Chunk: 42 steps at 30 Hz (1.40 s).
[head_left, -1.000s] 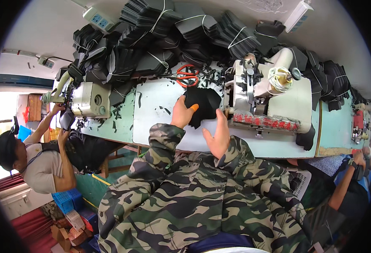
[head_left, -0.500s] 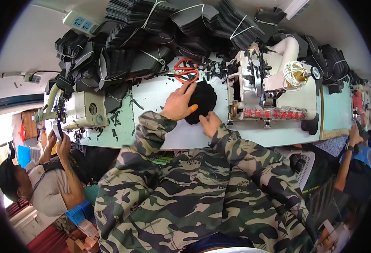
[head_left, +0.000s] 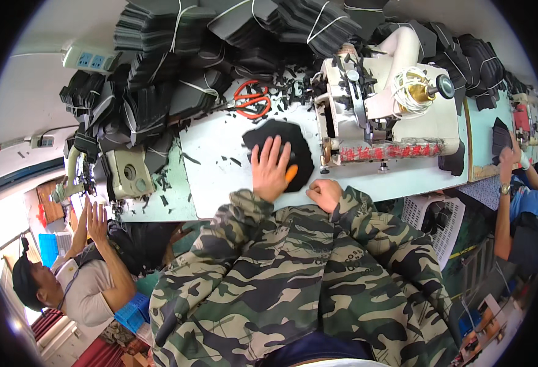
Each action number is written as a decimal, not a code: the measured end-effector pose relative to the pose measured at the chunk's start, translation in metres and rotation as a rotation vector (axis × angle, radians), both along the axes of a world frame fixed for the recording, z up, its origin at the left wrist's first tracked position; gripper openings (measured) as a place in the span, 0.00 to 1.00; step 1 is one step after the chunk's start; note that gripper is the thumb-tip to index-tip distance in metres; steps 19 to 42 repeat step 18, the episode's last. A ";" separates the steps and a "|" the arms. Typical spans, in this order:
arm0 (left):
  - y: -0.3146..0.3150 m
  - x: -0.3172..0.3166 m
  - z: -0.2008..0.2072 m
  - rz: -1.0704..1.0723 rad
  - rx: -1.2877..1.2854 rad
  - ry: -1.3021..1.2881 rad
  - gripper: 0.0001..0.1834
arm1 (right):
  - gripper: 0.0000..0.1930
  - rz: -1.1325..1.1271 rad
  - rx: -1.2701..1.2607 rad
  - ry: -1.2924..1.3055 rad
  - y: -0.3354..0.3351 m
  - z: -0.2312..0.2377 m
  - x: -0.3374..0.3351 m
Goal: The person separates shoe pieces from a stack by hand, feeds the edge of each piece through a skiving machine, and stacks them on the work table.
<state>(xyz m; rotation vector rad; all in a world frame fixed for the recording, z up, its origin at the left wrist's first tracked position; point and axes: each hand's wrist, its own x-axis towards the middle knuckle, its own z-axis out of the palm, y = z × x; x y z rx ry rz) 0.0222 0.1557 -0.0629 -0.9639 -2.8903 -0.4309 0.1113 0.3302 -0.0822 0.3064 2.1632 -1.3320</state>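
A black, roughly rounded piece of soft-looking sheet material (head_left: 298,147) lies on the white tabletop in front of me. My left hand (head_left: 271,171) rests flat on it with the fingers stretched; an orange cover is on the thumb. Beside the piece's lower right edge, my right hand (head_left: 325,194) is closed with curled fingers. Whether anything is in that hand is hidden. Scissors with red handles (head_left: 261,98) lie beyond the piece, among dark scraps.
A cream-coloured machine (head_left: 428,134) with a coil of white cord stands at my right. Tied stacks of dark sheets (head_left: 159,30) are piled along the back. Another machine (head_left: 125,174) stands left. A person (head_left: 85,281) sits at the left, another (head_left: 514,208) at the right.
The black piece has come nearer to me and looks more spread out. My left hand has moved nearer and flattened on it. My right hand has drawn back toward my body.
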 end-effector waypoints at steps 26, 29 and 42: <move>0.012 -0.061 0.053 -0.053 -0.019 -0.063 0.15 | 0.12 -0.180 -0.317 0.194 0.124 0.114 -0.009; 0.012 -0.061 0.053 -0.053 -0.019 -0.063 0.15 | 0.12 -0.180 -0.317 0.194 0.124 0.114 -0.009; 0.012 -0.061 0.053 -0.053 -0.019 -0.063 0.15 | 0.12 -0.180 -0.317 0.194 0.124 0.114 -0.009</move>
